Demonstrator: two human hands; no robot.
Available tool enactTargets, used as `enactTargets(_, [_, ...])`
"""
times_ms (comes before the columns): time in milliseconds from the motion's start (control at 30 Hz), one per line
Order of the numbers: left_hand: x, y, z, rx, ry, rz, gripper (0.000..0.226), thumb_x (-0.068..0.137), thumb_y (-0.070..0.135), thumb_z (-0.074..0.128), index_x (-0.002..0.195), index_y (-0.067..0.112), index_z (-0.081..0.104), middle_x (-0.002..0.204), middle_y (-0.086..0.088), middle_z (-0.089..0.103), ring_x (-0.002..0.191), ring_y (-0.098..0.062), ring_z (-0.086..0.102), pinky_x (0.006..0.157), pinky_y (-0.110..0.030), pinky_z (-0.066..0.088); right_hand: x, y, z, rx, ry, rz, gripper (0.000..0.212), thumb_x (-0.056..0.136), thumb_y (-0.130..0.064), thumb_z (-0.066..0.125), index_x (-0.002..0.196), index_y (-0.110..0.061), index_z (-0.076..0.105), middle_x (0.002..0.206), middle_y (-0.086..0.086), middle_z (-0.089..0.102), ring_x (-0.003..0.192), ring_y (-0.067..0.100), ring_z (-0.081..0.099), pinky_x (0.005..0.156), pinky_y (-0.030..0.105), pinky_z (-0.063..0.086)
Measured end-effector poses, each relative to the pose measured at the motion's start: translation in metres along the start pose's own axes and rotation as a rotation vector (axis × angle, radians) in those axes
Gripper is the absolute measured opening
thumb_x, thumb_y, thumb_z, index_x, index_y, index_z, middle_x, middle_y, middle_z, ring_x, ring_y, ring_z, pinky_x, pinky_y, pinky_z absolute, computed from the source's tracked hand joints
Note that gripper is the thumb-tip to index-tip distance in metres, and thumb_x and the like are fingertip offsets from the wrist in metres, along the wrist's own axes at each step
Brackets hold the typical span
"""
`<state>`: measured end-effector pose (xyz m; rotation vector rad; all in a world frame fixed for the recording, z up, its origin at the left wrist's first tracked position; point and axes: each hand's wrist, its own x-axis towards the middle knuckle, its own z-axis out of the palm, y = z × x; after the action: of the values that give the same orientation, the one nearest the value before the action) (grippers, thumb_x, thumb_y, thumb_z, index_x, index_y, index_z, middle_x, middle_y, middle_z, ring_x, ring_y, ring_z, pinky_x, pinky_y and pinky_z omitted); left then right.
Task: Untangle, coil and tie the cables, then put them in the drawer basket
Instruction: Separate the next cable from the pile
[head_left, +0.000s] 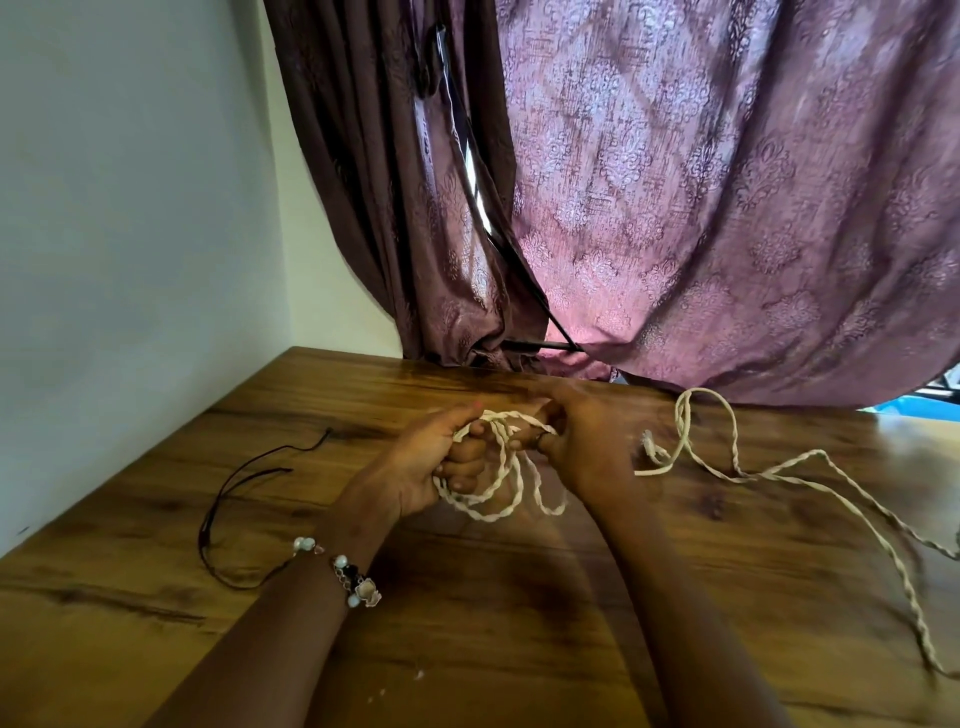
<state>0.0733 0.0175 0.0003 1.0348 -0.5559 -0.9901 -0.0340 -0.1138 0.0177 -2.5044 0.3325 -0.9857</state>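
Wood-grain brown surface (467, 649) meets white wall (130, 208) and purple patterned curtain (701, 208); left hand (415, 478) and right hand (582, 447) both clamp twisted cream cable (498, 483); thin dark cord (228, 499) lies left.

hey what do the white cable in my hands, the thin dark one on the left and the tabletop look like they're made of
White cable: probably two plastic-coated strands twisted together, matte; the spiral ridges show.
Thin dark cord: smooth and limp, likely plastic-coated wire or string; too thin to tell.
Tabletop: wood-grain surface with a soft sheen, possibly laminate.
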Motion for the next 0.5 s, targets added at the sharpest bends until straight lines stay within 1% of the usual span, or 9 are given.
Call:
enactTargets(67, [0.000,0.004,-0.002,-0.101,0.031,0.030,0.039,0.099,0.033,0.035,0.065,0.015,0.041,0.032,0.007,0.021,0.023,-0.004,0.017,0.032,-0.011,0.015,-0.002,-0.002,-0.002,0.231,-0.075,0.139,0.029,0.074,0.007,0.073,0.100,-0.003,0.066,0.071,0.005,0.068,0.061,0.018,0.064,0.060,0.037,0.057])
enactTargets(133, [-0.001,0.009,-0.007,-0.251,0.042,0.062,0.040,0.099,0.033,0.034,0.064,0.016,0.040,0.030,0.007,0.022,0.021,-0.003,0.015,0.028,-0.010,0.015,-0.005,-0.004,-0.007,0.567,-0.211,0.284,0.020,0.080,0.018,0.061,0.092,0.003,0.064,0.064,0.007,0.070,0.051,0.016,0.065,0.048,0.031,0.056])
enactTargets(167, [-0.001,0.010,-0.010,-0.327,0.036,0.083,0.041,0.099,0.033,0.034,0.062,0.016,0.042,0.030,0.007,0.022,0.023,-0.004,0.012,0.028,-0.011,0.014,-0.005,-0.002,-0.011,0.670,-0.255,0.301,0.019,0.079,0.019,0.060,0.091,0.004,0.064,0.063,0.005,0.071,0.052,0.014,0.066,0.047,0.026,0.055])
enactTargets(233, [-0.003,0.014,-0.015,-0.445,-0.004,0.125,0.045,0.099,0.032,0.033,0.059,0.016,0.045,0.031,0.007,0.024,0.025,-0.004,0.010,0.029,-0.012,0.014,-0.005,0.002,-0.019,0.749,-0.307,0.231,0.018,0.074,0.012,0.071,0.087,0.000,0.068,0.067,-0.001,0.072,0.061,0.009,0.066,0.054,0.018,0.052])
enactTargets(300, [-0.005,0.016,-0.017,-0.484,-0.052,0.160,0.047,0.099,0.033,0.031,0.059,0.015,0.048,0.031,0.007,0.025,0.023,-0.004,0.016,0.030,-0.014,0.013,-0.007,0.006,-0.023,0.771,-0.312,0.126,0.012,0.075,0.000,0.073,0.085,-0.005,0.070,0.073,-0.004,0.072,0.069,0.005,0.066,0.064,0.016,0.051])
enactTargets(333, [-0.006,0.017,-0.017,-0.493,-0.076,0.171,0.048,0.099,0.033,0.030,0.060,0.015,0.049,0.032,0.007,0.026,0.024,-0.005,0.014,0.030,-0.016,0.014,-0.007,0.008,-0.022,0.771,-0.290,0.087,0.007,0.078,-0.004,0.070,0.085,-0.007,0.070,0.075,-0.004,0.071,0.072,0.006,0.065,0.067,0.016,0.051])
enactTargets(400, [-0.009,0.019,-0.016,-0.514,-0.126,0.185,0.047,0.099,0.033,0.029,0.061,0.015,0.050,0.033,0.008,0.026,0.031,-0.005,0.007,0.030,-0.017,0.014,-0.007,0.014,-0.020,0.728,-0.187,0.026,0.005,0.085,-0.011,0.067,0.085,-0.013,0.071,0.077,0.001,0.070,0.074,0.015,0.065,0.070,0.025,0.052])
enactTargets(467, [-0.011,0.019,-0.014,-0.530,-0.158,0.200,0.047,0.099,0.032,0.028,0.063,0.014,0.051,0.034,0.008,0.023,0.034,-0.005,0.006,0.030,-0.017,0.016,-0.004,0.021,-0.016,0.552,-0.023,-0.090,0.009,0.089,-0.017,0.064,0.087,-0.021,0.072,0.077,0.006,0.067,0.073,0.025,0.065,0.070,0.037,0.053])
enactTargets(500, [-0.011,0.018,-0.014,-0.538,-0.168,0.206,0.047,0.099,0.033,0.027,0.063,0.014,0.051,0.034,0.008,0.024,0.034,-0.005,0.006,0.030,-0.017,0.017,-0.002,0.026,-0.012,0.390,0.068,-0.185,0.012,0.089,-0.018,0.060,0.091,-0.022,0.072,0.076,0.003,0.063,0.070,0.022,0.062,0.068,0.035,0.052])
